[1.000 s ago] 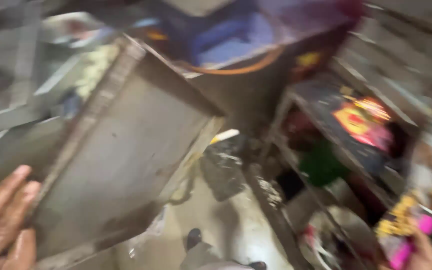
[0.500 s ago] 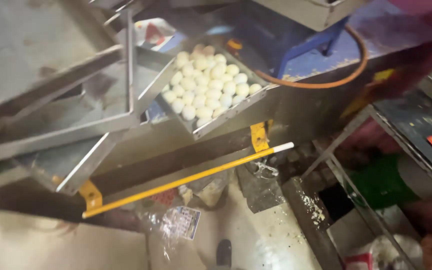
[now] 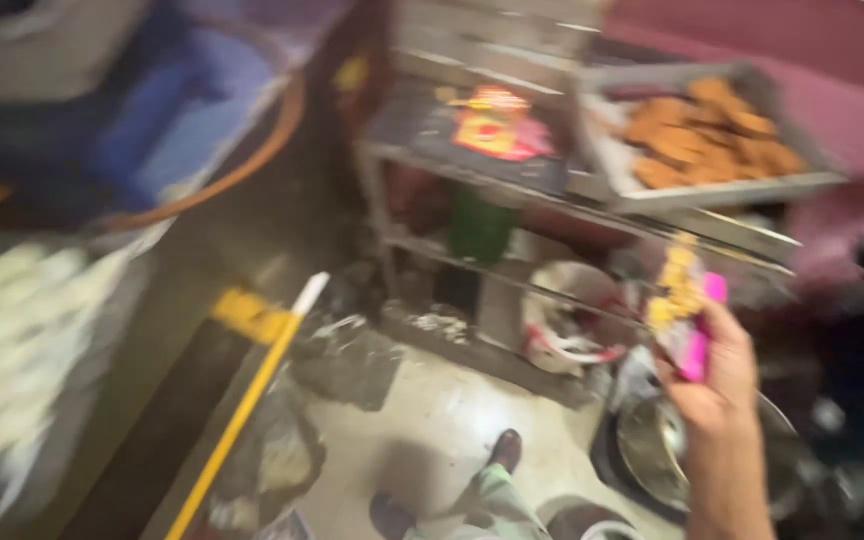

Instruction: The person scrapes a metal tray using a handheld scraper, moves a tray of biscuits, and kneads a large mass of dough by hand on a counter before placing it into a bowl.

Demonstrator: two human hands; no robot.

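Observation:
The view is blurred by head motion. My right hand [image 3: 714, 378] is raised at the lower right and is closed around a pink tool with yellow bits on its top end [image 3: 685, 300]. It hovers above a round metal bowl [image 3: 652, 450] on the floor, in front of a metal rack [image 3: 512, 180]. A tray of brown fried pieces [image 3: 712, 135] rests on the rack's top right. At the far left lies a tray of pale round balls [image 3: 12, 340]. My left hand is out of sight.
A yellow bar [image 3: 247, 400] slants from the middle down to the bottom left. A green bottle [image 3: 479, 228] and a white bucket [image 3: 572, 325] stand on the rack's lower shelves. My feet [image 3: 452, 490] stand on the pale floor. A blue frame with an orange hose [image 3: 202, 120] sits at the upper left.
The view has swung right, from the trays toward the rack. The tray of pale balls slid to the left edge. My right hand with the pink tool has come into view.

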